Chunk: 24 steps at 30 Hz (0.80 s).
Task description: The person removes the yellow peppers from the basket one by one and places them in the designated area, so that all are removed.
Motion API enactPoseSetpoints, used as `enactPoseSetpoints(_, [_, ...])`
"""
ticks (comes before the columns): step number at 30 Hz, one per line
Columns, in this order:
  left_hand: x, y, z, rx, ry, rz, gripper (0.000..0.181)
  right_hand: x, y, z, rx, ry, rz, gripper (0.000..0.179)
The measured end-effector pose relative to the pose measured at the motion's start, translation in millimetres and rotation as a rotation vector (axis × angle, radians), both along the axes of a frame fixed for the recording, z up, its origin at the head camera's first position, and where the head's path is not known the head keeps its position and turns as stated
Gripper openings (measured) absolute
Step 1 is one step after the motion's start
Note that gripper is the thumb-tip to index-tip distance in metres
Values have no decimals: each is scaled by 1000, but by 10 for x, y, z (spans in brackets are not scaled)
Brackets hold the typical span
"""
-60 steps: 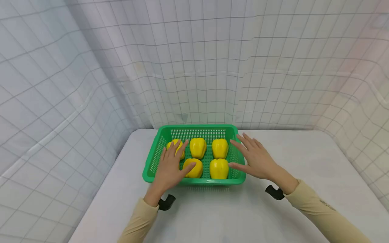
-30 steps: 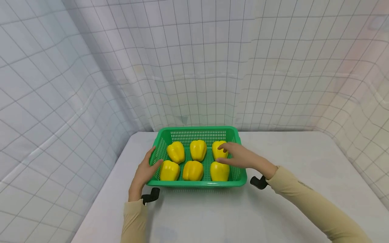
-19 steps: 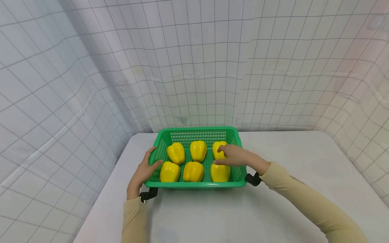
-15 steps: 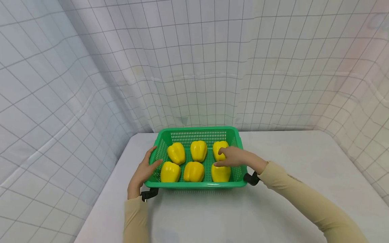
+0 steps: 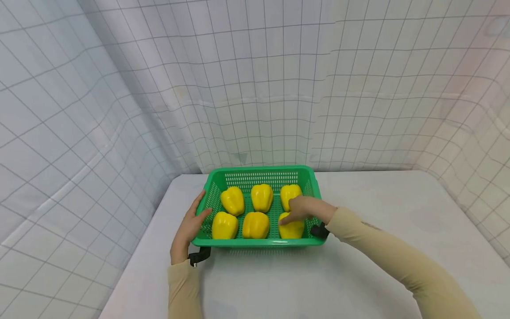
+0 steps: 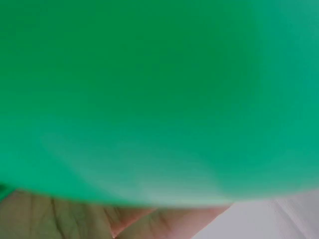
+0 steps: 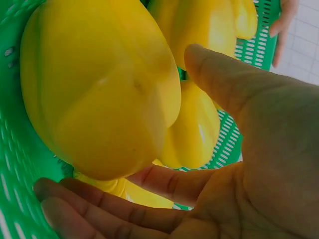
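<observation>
Pepper [image 5: 292, 229] low, right of centre: right hand [image 5: 301, 207] angled over it, left hand [image 5: 189, 227] astride basket rim [image 5: 247, 243], both grips wide.

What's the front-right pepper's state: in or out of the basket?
In: the yellow pepper sits inside the green basket, behind its near rim, by the right hand.

At left wrist, the blurred green plastic basket [image 6: 149, 99] mostly hides my left hand [image 6: 79, 219]; my right hand [image 5: 303, 207] overlaps a lobed yellow pepper [image 5: 292, 229].
</observation>
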<state>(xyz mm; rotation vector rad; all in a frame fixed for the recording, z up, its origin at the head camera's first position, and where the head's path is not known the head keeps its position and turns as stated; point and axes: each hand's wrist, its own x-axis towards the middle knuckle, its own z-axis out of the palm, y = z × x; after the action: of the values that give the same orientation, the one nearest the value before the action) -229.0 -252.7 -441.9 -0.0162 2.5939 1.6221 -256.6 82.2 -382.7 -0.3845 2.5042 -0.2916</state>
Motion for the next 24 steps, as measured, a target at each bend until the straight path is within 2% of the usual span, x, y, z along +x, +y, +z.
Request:
enactPoseSetpoints(10, [19,28,18,-9,1,3,64,-50,-77,-95,95,-13,-30,64])
enactPoseSetpoints(18, [16,27,39,-11,-2,-7,64,-62,-105,-115,78,-39,-69,64])
enactPoseSetpoints(24, [40,28,45,21,-15,-1,63,-121,-142,-168,115,-69,-57,69])
